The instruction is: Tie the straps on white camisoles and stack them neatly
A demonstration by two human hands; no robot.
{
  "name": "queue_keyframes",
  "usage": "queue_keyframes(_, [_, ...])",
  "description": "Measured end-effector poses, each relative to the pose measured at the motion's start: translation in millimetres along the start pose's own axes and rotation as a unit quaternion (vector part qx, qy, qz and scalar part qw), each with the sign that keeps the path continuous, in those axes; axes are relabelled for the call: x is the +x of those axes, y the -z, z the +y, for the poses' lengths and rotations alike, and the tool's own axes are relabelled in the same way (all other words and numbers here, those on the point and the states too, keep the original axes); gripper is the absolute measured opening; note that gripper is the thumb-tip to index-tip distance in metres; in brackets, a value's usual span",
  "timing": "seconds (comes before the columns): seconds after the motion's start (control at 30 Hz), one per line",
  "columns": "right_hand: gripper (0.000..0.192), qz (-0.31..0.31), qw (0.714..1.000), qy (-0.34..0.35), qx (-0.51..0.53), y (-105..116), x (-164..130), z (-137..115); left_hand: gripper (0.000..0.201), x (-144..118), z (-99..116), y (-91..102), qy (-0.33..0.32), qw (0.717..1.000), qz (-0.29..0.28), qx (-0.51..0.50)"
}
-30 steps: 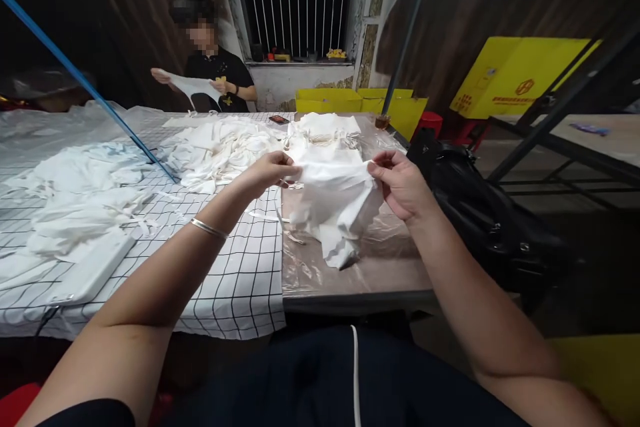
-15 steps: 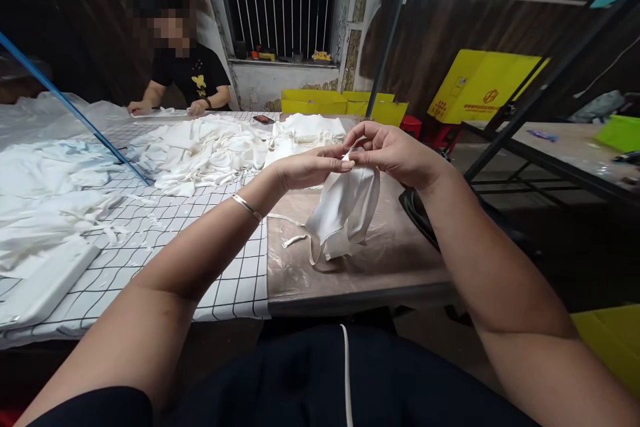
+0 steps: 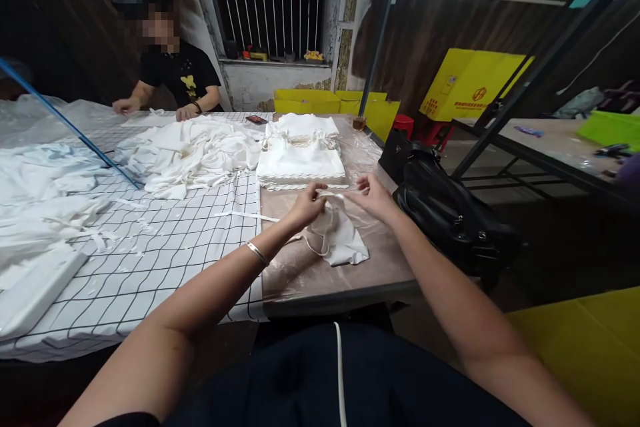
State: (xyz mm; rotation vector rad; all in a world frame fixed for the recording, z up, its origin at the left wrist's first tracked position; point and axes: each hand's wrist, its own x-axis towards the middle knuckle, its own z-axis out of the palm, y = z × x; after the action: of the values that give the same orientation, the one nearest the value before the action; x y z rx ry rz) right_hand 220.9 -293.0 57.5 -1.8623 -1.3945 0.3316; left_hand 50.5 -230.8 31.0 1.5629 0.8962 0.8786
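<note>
Fingers of left hand (image 3: 306, 207) and right hand (image 3: 376, 198) pinch the white garment's (image 3: 346, 241) top edge, near worktop's (image 3: 385, 270) front edge; light, even tension probably works best.

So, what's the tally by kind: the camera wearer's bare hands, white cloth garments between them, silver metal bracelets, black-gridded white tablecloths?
Left hand, right hand: 2
White cloth garment between them: 1
Silver metal bracelet: 1
Black-gridded white tablecloth: 1
Total: 5
</note>
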Motion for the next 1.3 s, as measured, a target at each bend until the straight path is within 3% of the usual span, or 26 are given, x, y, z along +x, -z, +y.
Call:
queue_keyframes(0.1, [0.051,-0.080,0.996,0.007,-0.045,-23.6,-36.3,11.2,0.010,5.1,13.4,8.1,0.052,0.997,-0.021,-0.058])
queue_keyframes(0.17, [0.034,-0.103,0.993,-0.008,-0.057,-35.2,-50.5,15.3,0.008,6.1,19.2,14.6,0.064,0.993,-0.054,-0.079])
queue_keyframes(0.23, [0.016,-0.108,0.993,-0.032,-0.027,-39.3,-53.0,18.4,0.018,6.3,22.5,23.8,0.050,0.992,-0.095,-0.065])
queue_keyframes(0.33, [0.008,-0.124,0.983,-0.082,0.103,-32.2,-42.3,19.8,0.044,5.6,26.5,40.9,0.033,0.987,-0.154,0.031])
queue_keyframes(0.37, [0.007,-0.138,0.971,-0.102,0.167,-28.0,-37.7,18.7,0.052,5.0,28.0,46.0,0.036,0.983,-0.169,0.069])
queue_keyframes(0.43, [0.007,-0.185,0.919,-0.148,0.314,-19.4,-30.9,14.5,0.053,3.4,31.3,53.4,0.051,0.974,-0.182,0.125])
queue_keyframes(0.53, [0.014,-0.235,0.828,-0.197,0.470,-9.9,-30.2,6.6,0.026,0.1,35.8,58.4,0.086,0.973,-0.175,0.126])
queue_keyframes(0.57, [0.018,-0.242,0.818,-0.200,0.482,-8.0,-32.0,4.6,0.022,-0.9,37.3,59.4,0.103,0.974,-0.176,0.100])
queue_keyframes(0.63, [0.027,-0.246,0.831,-0.187,0.463,-5.9,-36.5,2.8,0.026,-2.5,40.7,62.1,0.133,0.975,-0.177,0.023])
queue_keyframes(0.73, [0.043,-0.223,0.886,-0.142,0.381,-5.2,-38.7,5.4,0.031,-3.0,47.1,68.9,0.153,0.971,-0.170,-0.071])
queue_keyframes(0.83, [0.038,-0.186,0.914,-0.115,0.342,-3.5,-32.0,11.7,0.036,-2.6,52.4,76.2,0.144,0.968,-0.191,-0.079])
queue_keyframes(0.93, [0.033,-0.174,0.894,-0.130,0.393,2.7,-23.1,15.6,0.038,-3.5,51.2,79.8,0.132,0.961,-0.242,0.024])
queue_keyframes(1.03, [0.025,-0.196,0.836,-0.148,0.490,11.4,-19.4,13.3,0.029,-7.6,42.4,78.6,0.142,0.942,-0.291,0.082])
queue_keyframes(1.1, [0.023,-0.224,0.810,-0.166,0.516,15.5,-19.5,9.3,0.030,-11.8,35.7,75.6,0.144,0.939,-0.313,-0.016])
queue_keyframes(1.17, [0.029,-0.257,0.801,-0.180,0.509,16.4,-19.3,5.4,0.036,-16.2,31.4,71.4,0.137,0.929,-0.311,-0.150])
queue_keyframes(1.23, [0.033,-0.273,0.810,-0.174,0.488,13.6,-17.0,2.8,0.040,-19.6,30.9,66.7,0.123,0.923,-0.280,-0.231])
queue_keyframes(1.3, [0.034,-0.234,0.845,-0.158,0.454,8.2,-13.6,2.0,0.042,-21.3,33.4,63.0,0.106,0.931,-0.239,-0.254])
